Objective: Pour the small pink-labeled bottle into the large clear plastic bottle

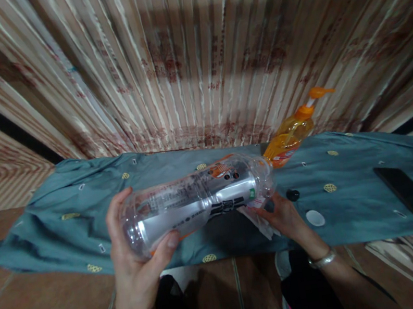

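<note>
A large clear plastic bottle [194, 201] lies on its side in the air above the cloth, its neck toward the right. My left hand [135, 250] is wrapped round the bottle's base, thumb on the near side. Close to the neck end, my right hand [282, 215] pinches a crumpled white tissue [261, 223], which hangs down below the bottle. Part of the tissue and some right fingertips are hidden behind the bottle. Beyond the neck stands an orange pump bottle [286, 137], partly filled with yellow-orange liquid.
A green patterned cloth [161, 167] covers the long narrow surface. Right of my right hand lie a small black cap [293, 194] and a white round lid [315, 218]. Farther right rests a black phone [411, 191]. A striped curtain [191, 62] hangs behind.
</note>
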The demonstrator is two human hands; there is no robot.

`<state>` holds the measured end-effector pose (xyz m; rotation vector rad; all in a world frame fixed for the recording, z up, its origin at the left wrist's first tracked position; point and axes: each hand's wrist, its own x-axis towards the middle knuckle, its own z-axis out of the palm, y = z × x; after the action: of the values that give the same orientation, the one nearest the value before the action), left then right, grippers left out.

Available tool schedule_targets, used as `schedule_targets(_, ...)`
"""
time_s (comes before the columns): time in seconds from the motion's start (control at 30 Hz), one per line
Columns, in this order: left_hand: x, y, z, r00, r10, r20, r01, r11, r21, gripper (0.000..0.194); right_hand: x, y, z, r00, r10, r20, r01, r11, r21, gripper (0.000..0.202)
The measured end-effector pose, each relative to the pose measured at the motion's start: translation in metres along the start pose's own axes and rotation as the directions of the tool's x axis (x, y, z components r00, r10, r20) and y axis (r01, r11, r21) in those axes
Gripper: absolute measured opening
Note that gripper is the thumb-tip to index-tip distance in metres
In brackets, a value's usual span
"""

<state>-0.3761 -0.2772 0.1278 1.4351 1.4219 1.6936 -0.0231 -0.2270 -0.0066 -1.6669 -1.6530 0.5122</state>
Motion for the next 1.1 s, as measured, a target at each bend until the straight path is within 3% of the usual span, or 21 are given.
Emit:
schedule_targets(0.57,-0.003,0.006,0.005,0.999,-0.024,-0.025,0.023,0.999,-0.040,0.090,0.000,0.000,0.000,1.000,-0.002,0.003,0.002,1.000,-0.018,0.061)
schedule_targets(0.8,-0.001,-0.004,-0.004,1.000,0.010,0.019,-0.009,1.000,-0.016,0.088,0.000,0.000,-0.002,1.000,-0.003,0.024,0.003,1.000,0.000,0.066)
schedule_targets(1.1,-0.003,0.004,0.004,1.000,-0.020,-0.018,0.020,0.999,-0.029,0.091,-0.001,0.006,0.003,1.000,-0.025,-0.009,0.025,1.000,-0.007,0.075)
